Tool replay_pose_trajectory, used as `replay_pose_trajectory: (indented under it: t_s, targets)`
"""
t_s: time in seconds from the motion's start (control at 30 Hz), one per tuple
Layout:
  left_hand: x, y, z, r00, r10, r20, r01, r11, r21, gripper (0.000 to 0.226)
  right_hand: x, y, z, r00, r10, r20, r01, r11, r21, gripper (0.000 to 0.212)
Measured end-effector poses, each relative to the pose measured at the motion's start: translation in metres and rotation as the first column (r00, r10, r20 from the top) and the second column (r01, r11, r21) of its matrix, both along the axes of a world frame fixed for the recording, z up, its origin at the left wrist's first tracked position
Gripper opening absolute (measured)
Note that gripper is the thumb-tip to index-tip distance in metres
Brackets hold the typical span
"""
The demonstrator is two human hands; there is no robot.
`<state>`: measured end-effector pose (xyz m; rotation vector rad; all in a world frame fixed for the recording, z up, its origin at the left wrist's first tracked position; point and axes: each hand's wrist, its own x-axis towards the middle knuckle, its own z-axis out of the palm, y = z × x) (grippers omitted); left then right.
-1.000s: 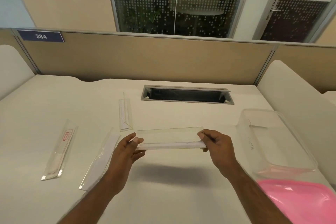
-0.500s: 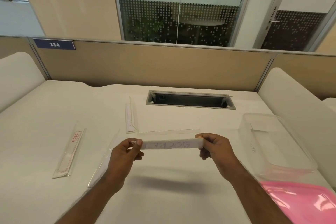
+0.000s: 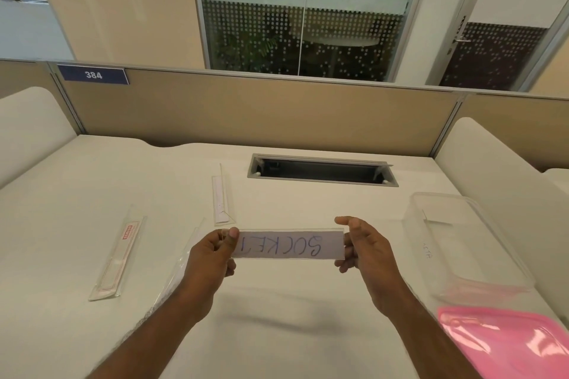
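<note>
I hold a clear acrylic sign holder above the white desk, its face turned up toward me. A white paper inside carries the handwritten word SOCKET, which reads upside down from here. My left hand pinches its left end between thumb and fingers. My right hand grips its right end, fingers curled round the edge.
Three more clear sign holders lie on the desk: one with a red label at left, one partly under my left forearm, one further back. A clear plastic box and a pink lid sit at right. A cable slot opens at the back.
The sign holder has been tipped from nearly flat, edge toward me, until its written face looks up at me. Both hands kept their hold on its ends.
</note>
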<state>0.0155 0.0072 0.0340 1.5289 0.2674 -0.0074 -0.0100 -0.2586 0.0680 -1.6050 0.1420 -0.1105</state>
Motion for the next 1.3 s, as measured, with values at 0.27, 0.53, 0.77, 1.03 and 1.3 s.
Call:
replay_pose_trajectory:
  t_s: [0.27,0.53,0.77,1.03,1.3]
  targets:
    - [0.003,-0.004,0.01,0.997,0.055,-0.048,-0.056,0.998,-0.03,0.039,0.0,-0.001,0.009,0.984,0.062,-0.167,-0.085,0.987,-0.135,0.044]
    - [0.002,-0.007,0.01,0.992,0.064,-0.109,-0.073,0.994,-0.081,0.043,-0.001,0.004,0.011,0.985,0.019,-0.17,-0.055,0.976,-0.209,0.027]
    - [-0.007,-0.015,0.008,0.996,0.088,-0.02,-0.09,0.938,-0.336,0.042,-0.001,0.011,0.007,0.973,-0.078,-0.217,0.059,0.994,-0.096,0.025]
    - [-0.036,-0.058,-0.01,0.997,-0.029,-0.066,0.004,0.936,-0.352,0.066,-0.006,0.042,-0.001,0.929,-0.147,-0.339,0.196,0.973,0.118,0.027]
    - [-0.03,-0.08,0.004,0.994,-0.107,0.022,0.109,0.958,-0.265,0.069,-0.011,0.069,-0.01,0.915,-0.044,-0.4,0.166,0.946,0.277,0.027]
